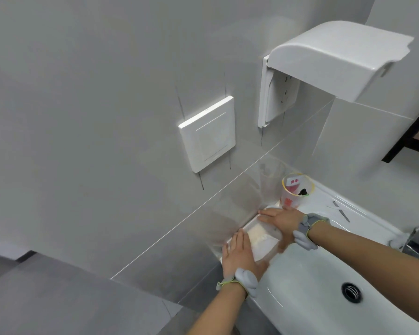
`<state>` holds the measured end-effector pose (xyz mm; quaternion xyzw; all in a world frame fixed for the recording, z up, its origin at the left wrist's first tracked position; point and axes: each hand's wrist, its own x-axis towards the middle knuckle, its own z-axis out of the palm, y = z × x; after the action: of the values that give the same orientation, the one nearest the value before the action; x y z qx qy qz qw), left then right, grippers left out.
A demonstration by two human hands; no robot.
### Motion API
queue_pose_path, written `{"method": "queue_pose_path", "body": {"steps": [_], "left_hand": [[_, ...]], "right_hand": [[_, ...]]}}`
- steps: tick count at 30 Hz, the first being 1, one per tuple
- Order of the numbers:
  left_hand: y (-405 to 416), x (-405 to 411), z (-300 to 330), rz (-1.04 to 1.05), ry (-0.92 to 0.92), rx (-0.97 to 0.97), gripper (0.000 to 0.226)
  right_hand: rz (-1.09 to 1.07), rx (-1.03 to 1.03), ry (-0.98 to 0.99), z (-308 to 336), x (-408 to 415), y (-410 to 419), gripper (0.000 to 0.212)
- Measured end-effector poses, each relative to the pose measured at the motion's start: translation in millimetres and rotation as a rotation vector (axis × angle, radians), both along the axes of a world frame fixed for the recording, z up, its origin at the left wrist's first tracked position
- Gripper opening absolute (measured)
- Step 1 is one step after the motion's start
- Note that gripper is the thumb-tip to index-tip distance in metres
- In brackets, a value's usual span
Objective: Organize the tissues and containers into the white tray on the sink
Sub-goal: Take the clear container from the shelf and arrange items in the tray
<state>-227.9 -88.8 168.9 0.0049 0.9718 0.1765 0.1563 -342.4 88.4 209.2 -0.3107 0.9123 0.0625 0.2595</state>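
Note:
A white tray (271,253) lies on the sink's left ledge, against the tiled wall. Inside it sits a pale folded tissue pack (259,234). My left hand (240,253) grips the tray's near end, fingers flat along its side. My right hand (282,220) holds the far end, palm down over the rim. Just beyond the tray stands a clear plastic cup (296,192) with a yellow rim, a red label and something dark inside. The tray's underside and far corner are hidden by my hands.
The white sink basin (312,281) with its drain (351,291) lies to the right. A chrome tap (416,243) stands at the right edge. Small metal tools (340,210) lie on the back ledge. A wall switch (208,132) and an open paper dispenser (324,66) hang above.

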Motion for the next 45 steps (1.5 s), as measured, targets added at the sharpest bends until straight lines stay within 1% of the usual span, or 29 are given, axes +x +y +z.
{"method": "queue_pose_path", "body": {"steps": [8,11,14,19,22,26,29,32,34,36,38,41,45], "left_hand": [[0,5,2,0.030,-0.020,0.003,0.095],[-4,8,2,0.002,-0.021,-0.023,0.094],[-11,15,1,0.019,-0.009,-0.005,0.092],[-17,38,-12,0.150,0.143,0.058,0.093],[-18,38,-14,0.165,0.073,0.104,0.098],[-13,38,-9,0.165,0.035,0.081,0.100],[-16,40,-10,0.158,0.055,0.020,0.092],[-23,47,-11,0.154,0.036,0.049,0.090],[-29,53,-18,0.172,0.054,0.058,0.087],[-31,56,-19,0.190,0.059,0.064,0.085],[-32,58,-15,0.188,0.019,0.089,0.090],[-32,58,-12,0.172,0.002,0.063,0.095],[-33,60,-11,0.131,-0.040,0.034,0.087]], "right_hand": [[-0.024,0.018,-0.014,-4,-2,-3,0.122],[-0.067,-0.016,-0.004,-4,0,3,0.122],[-0.123,-0.056,0.001,-5,4,10,0.128],[-0.163,-0.098,-0.037,-6,1,10,0.134],[-0.177,-0.121,-0.032,-8,2,11,0.133],[-0.216,-0.159,-0.007,-8,8,15,0.133],[-0.290,-0.234,0.005,-12,17,23,0.130],[-0.387,-0.307,0.001,-20,29,32,0.125],[-0.431,-0.339,-0.012,-25,34,35,0.122],[-0.446,-0.358,-0.034,-28,34,37,0.120],[-0.461,-0.373,-0.050,-32,32,38,0.120],[-0.466,-0.388,-0.058,-33,32,39,0.118],[-0.479,-0.410,0.006,-34,41,40,0.114]]}}
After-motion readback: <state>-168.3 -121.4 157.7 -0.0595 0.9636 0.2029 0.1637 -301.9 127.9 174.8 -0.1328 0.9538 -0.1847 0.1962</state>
